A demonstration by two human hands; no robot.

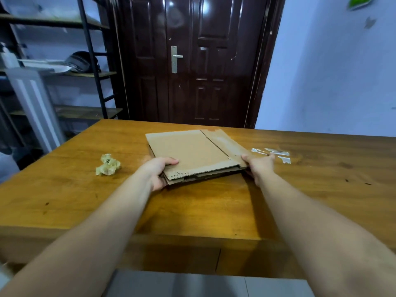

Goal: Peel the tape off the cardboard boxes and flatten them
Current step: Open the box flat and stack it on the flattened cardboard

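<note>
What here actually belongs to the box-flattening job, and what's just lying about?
Part of the job: flattened cardboard, held at its near corners by the left hand and right hand; crumpled tape wad; clear tape strips lying on the table.

Just there: dark door; shelving rack; green wall decoration.

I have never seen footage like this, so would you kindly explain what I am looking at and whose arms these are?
There is no machine here. One wide-angle camera sits on a person's head and looks forward and down, so the two bare arms are the wearer's own. The left hand and the right hand each grip a near corner of a flattened cardboard box over a wooden table. To its left lies a crumpled wad of tape; to its right, clear tape strips lie on the wood. Behind stand a dark door and a shelf rack.
</note>
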